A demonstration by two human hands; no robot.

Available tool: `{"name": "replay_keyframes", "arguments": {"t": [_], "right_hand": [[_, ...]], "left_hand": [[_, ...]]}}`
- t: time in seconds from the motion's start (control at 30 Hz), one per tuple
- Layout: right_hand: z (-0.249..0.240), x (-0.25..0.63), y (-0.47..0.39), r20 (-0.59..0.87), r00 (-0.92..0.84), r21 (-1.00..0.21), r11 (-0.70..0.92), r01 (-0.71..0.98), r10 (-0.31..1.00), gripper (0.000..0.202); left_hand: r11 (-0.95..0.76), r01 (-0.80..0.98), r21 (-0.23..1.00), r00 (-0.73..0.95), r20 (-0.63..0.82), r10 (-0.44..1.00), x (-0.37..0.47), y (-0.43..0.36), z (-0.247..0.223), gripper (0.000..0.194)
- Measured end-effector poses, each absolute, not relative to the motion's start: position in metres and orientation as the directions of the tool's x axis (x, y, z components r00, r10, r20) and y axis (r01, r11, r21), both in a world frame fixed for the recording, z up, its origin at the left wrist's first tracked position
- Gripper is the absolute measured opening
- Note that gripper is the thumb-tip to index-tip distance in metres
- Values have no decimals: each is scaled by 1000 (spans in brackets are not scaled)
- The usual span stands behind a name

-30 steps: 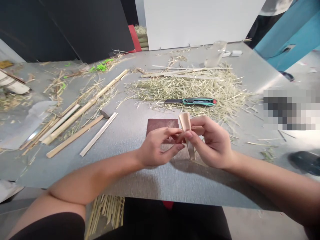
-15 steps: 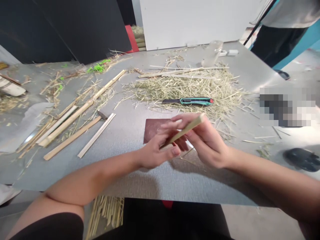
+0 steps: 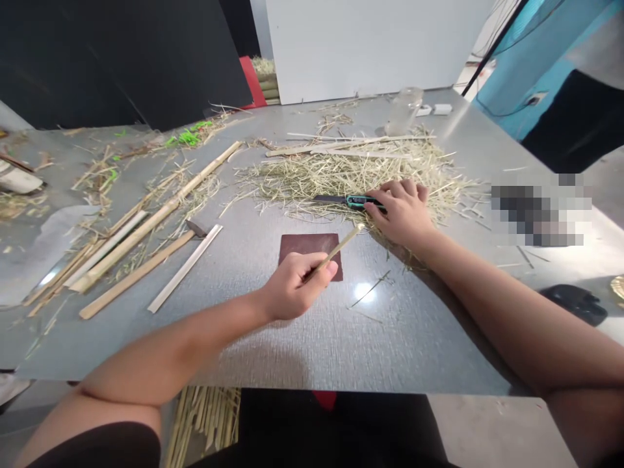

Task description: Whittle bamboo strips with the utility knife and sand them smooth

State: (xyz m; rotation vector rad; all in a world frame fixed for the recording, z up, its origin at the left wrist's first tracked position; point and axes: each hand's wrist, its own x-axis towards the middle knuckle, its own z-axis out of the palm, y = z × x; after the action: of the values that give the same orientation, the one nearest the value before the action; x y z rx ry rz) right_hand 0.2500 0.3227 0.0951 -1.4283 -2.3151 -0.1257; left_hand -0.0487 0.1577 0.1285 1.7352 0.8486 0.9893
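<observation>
A thin bamboo strip (image 3: 345, 242) is gripped in my left hand (image 3: 298, 286), its pale end pointing up and to the right. The strip is above a dark red-brown square sheet (image 3: 308, 243) lying on the table. My right hand (image 3: 402, 211) is on the handle of a green-and-black utility knife (image 3: 357, 202), thumb on the near side and fingers over it, hiding the rear of the handle. The knife's dark blade points left, along the front edge of a heap of bamboo shavings (image 3: 312, 175).
On the left of the grey table (image 3: 244, 351) lie a hammer (image 3: 141, 272), a pale flat strip (image 3: 186, 268) and a long bamboo pole (image 3: 160, 218). A clear plastic cup (image 3: 405, 107) stands behind the shavings. Another person (image 3: 565, 123) is at the far right.
My right hand has left the bamboo strip and moved forward onto the utility knife. My left hand now holds the strip alone, fingers closed around it.
</observation>
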Motion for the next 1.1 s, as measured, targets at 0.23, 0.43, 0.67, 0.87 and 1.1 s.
{"name": "replay_keyframes", "arguments": {"t": [0.23, 0.43, 0.67, 0.87, 1.1], "right_hand": [[105, 242, 309, 384, -414, -128, 492, 861, 825, 44], [108, 240, 304, 377, -428, -185, 520, 834, 821, 35], [109, 246, 311, 556, -169, -413, 446, 794, 814, 30], [103, 252, 320, 751, -142, -459, 665, 589, 644, 36], [114, 250, 306, 756, -179, -432, 685, 586, 630, 37]], "left_hand": [[102, -38, 994, 533, -66, 843, -45, 156, 130, 46], [217, -67, 974, 565, -142, 813, -42, 158, 125, 52], [207, -84, 975, 541, -130, 831, -40, 158, 127, 40], [218, -135, 967, 572, -104, 814, -42, 166, 127, 40], [2, -161, 987, 524, 83, 848, -44, 162, 123, 51]]}}
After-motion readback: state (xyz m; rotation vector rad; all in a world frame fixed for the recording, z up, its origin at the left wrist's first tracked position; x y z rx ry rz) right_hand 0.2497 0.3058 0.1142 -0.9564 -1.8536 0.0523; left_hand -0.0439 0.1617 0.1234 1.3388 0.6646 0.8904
